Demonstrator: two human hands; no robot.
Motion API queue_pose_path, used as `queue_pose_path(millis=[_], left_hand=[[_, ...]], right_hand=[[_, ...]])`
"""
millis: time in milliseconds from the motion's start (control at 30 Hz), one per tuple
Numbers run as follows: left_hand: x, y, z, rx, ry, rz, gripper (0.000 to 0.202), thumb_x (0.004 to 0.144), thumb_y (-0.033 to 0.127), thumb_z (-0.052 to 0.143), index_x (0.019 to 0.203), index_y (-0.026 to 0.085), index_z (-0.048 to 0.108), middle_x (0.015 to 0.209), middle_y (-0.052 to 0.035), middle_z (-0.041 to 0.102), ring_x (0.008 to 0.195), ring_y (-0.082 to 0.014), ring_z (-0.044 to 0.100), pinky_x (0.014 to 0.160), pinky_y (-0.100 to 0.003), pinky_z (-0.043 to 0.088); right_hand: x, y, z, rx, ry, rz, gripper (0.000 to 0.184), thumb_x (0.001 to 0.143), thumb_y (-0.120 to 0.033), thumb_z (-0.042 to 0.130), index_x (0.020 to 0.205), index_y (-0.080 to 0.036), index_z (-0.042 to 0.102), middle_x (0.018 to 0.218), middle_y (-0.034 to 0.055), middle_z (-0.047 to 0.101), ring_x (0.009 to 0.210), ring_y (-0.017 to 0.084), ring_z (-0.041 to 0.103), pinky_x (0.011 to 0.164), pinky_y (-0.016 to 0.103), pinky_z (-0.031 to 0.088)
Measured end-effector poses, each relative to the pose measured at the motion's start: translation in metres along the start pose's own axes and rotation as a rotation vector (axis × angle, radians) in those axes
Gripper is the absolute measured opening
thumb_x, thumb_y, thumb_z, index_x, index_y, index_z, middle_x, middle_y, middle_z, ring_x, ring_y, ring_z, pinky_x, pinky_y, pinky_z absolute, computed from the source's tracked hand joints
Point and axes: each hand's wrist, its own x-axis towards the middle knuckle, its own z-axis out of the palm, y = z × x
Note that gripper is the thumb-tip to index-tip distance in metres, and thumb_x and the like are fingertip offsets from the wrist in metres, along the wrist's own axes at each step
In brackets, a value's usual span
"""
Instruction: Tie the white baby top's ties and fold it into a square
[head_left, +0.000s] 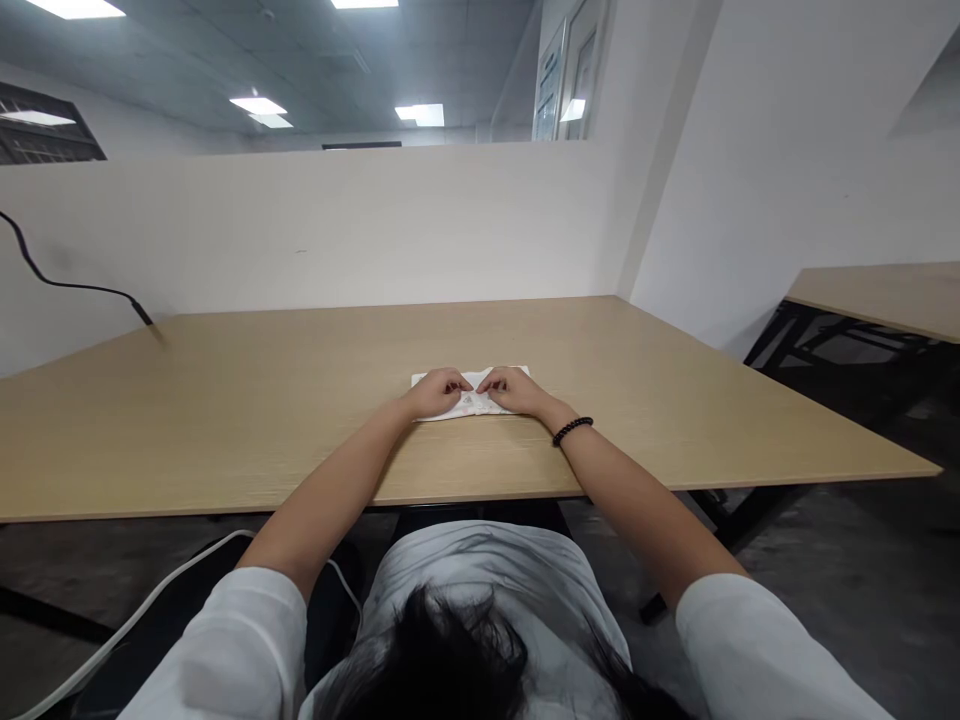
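Observation:
A folded white napkin [470, 404] with a faint grey print lies flat on the light wood-grain tabletop [225, 420], near the table's front edge. My left hand [437, 393] pinches its left part between the fingers and thumb. My right hand [514, 390] grips its right part the same way, and the fingertips of both hands nearly meet on top of the fold. The hands hide much of the napkin. A black beaded bracelet [572, 430] circles my right wrist.
A white partition [300, 230] borders the far side of the table, and a black cable [67, 283] runs down to the table's far left corner. A second wooden table [881, 298] on a black frame stands to the right. A white cable [135, 620] crosses the floor below left.

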Motion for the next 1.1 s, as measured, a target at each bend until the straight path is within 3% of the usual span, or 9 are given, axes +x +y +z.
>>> queue_pose_path(millis=[133,233,333,433,533,633,933,1100], left_hand=[[0.001,-0.003,0.001,-0.12,0.004,-0.079,0.027,0.08,0.014,0.053,0.095,0.015,0.075,0.095,-0.0072,0.075,0.084,-0.0173,0.066,0.078,-0.027,0.053],[0.002,-0.009,-0.003,-0.089,0.025,-0.098,0.025,0.085,0.024,0.054,0.098,0.015,0.073,0.095,-0.0079,0.074,0.083,-0.0182,0.066,0.079,-0.029,0.053],[0.002,-0.021,-0.011,0.084,0.11,-0.207,0.033,0.093,0.029,0.044,0.11,0.015,0.069,0.111,-0.0121,0.072,0.105,-0.0239,0.064,0.095,-0.037,0.049],[-0.002,-0.033,-0.017,0.258,0.035,-0.377,0.043,0.099,0.034,0.033,0.127,0.018,0.061,0.137,-0.0145,0.061,0.133,-0.0286,0.049,0.11,-0.047,0.035],[-0.006,-0.036,-0.019,0.302,-0.122,-0.45,0.05,0.1,0.043,0.03,0.138,0.019,0.052,0.151,-0.0166,0.048,0.143,-0.0323,0.038,0.113,-0.052,0.029],[-0.007,-0.032,-0.019,0.341,-0.176,-0.474,0.053,0.099,0.045,0.029,0.141,0.019,0.049,0.155,-0.0175,0.042,0.145,-0.0342,0.034,0.113,-0.052,0.028],[-0.01,0.0,-0.026,0.404,-0.201,-0.35,0.04,0.094,0.032,0.039,0.122,0.01,0.058,0.132,-0.0235,0.059,0.121,-0.0335,0.056,0.097,-0.042,0.045],[-0.009,0.011,-0.03,0.352,-0.274,-0.403,0.047,0.088,0.037,0.047,0.127,0.012,0.057,0.127,-0.0194,0.067,0.108,-0.0302,0.066,0.086,-0.035,0.049]], right_hand=[[0.001,0.002,0.002,-0.073,-0.02,0.011,0.037,0.075,-0.003,0.056,0.096,-0.018,0.081,0.092,0.0059,0.076,0.081,0.018,0.064,0.076,0.026,0.047],[0.002,0.004,0.001,-0.172,-0.035,0.027,0.04,0.081,-0.006,0.054,0.112,-0.016,0.077,0.092,0.0076,0.074,0.082,0.019,0.063,0.078,0.028,0.048],[0.001,0.009,-0.006,-0.282,0.067,0.09,0.048,0.087,-0.009,0.048,0.131,-0.014,0.066,0.109,0.0131,0.071,0.102,0.024,0.061,0.091,0.034,0.046],[-0.003,0.016,-0.015,-0.412,0.154,0.305,0.05,0.095,-0.016,0.042,0.143,-0.012,0.052,0.132,0.0194,0.06,0.124,0.03,0.051,0.102,0.043,0.041],[-0.009,0.02,-0.019,-0.491,0.045,0.518,0.043,0.099,-0.025,0.039,0.136,-0.014,0.056,0.138,0.0201,0.056,0.127,0.033,0.048,0.103,0.05,0.039],[-0.011,0.019,-0.02,-0.527,-0.029,0.56,0.036,0.098,-0.028,0.041,0.124,-0.014,0.061,0.133,0.0202,0.058,0.123,0.034,0.05,0.1,0.049,0.04],[-0.007,0.003,-0.029,-0.541,-0.135,0.575,0.036,0.092,-0.028,0.047,0.115,-0.009,0.066,0.121,0.0222,0.067,0.107,0.034,0.063,0.085,0.039,0.046],[-0.01,-0.005,-0.029,-0.535,-0.169,0.567,0.041,0.095,-0.037,0.046,0.11,-0.009,0.072,0.116,0.0218,0.071,0.104,0.032,0.067,0.081,0.035,0.047]])
